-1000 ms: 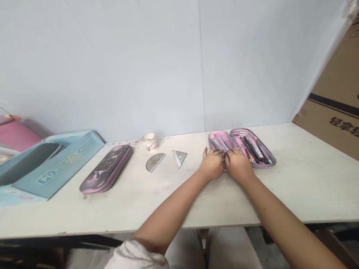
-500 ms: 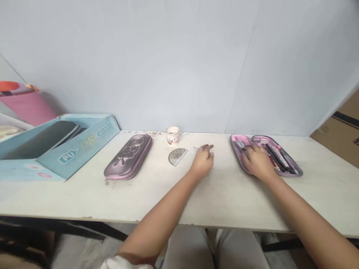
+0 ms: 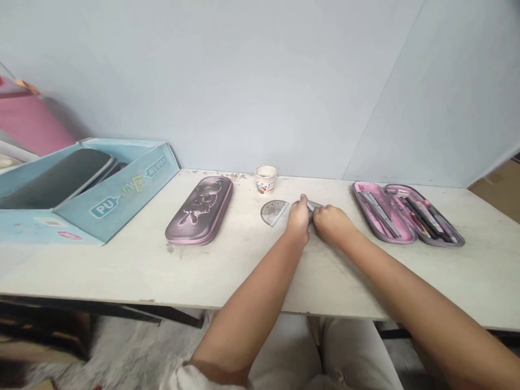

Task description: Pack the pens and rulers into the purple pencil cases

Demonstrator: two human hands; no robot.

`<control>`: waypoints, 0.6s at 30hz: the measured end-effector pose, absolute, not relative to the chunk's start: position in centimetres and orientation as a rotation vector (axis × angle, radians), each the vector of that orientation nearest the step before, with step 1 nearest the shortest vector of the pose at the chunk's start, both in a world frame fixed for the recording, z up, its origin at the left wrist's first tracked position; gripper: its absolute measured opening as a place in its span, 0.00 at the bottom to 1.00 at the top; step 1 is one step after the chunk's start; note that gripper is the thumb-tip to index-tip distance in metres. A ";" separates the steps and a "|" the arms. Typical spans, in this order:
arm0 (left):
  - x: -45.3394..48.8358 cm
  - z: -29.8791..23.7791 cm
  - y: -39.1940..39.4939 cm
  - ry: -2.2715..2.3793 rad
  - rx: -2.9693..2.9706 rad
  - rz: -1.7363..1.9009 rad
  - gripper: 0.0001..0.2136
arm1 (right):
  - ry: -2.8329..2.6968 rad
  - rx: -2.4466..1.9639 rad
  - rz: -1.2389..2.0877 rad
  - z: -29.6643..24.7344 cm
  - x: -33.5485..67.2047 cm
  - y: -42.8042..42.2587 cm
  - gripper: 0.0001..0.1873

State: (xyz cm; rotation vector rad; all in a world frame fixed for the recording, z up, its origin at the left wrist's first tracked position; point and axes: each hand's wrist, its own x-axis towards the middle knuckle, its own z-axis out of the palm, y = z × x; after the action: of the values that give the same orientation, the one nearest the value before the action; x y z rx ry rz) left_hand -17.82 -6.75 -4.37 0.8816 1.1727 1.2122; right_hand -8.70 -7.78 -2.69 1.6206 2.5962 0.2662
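Observation:
My left hand [image 3: 298,218] and my right hand [image 3: 331,223] meet side by side on the white table [image 3: 227,271], fingers curled around a small clear triangle ruler [image 3: 314,205] whose tip shows between them. A clear protractor [image 3: 274,211] lies flat just left of my left hand. To the right lies an open pink pencil case [image 3: 406,219] holding pens and rulers, apart from both hands.
A closed purple pencil case [image 3: 200,209] lies left of the protractor. A small paper cup [image 3: 265,179] stands by the wall. A light blue cardboard box [image 3: 81,189] sits at the far left. A brown carton [image 3: 498,189] is at the right edge.
My right hand left the open pencil case and moved left to join my left hand at the triangle ruler. The camera view has shifted left.

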 end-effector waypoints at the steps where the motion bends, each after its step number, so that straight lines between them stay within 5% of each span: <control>1: -17.8 -4.2 -6.9 1.137 0.883 1.180 0.24 | 2.592 1.645 0.266 -2.6 -8.4 -7.9 0.15; 13: -10.5 -1.3 -8.3 1.061 2.033 0.764 0.24 | 2.475 2.736 0.086 -1.7 5.6 -7.4 0.20; 18: -6.3 -1.5 -7.0 1.257 2.442 0.513 0.23 | 2.403 2.622 0.064 -3.0 8.3 -6.4 0.19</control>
State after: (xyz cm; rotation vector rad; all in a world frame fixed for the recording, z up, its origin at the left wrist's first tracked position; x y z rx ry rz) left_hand -6.28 -7.01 -1.47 2.4423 1.2574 0.5131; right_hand 8.27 -6.38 -3.01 2.6220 2.4026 0.0636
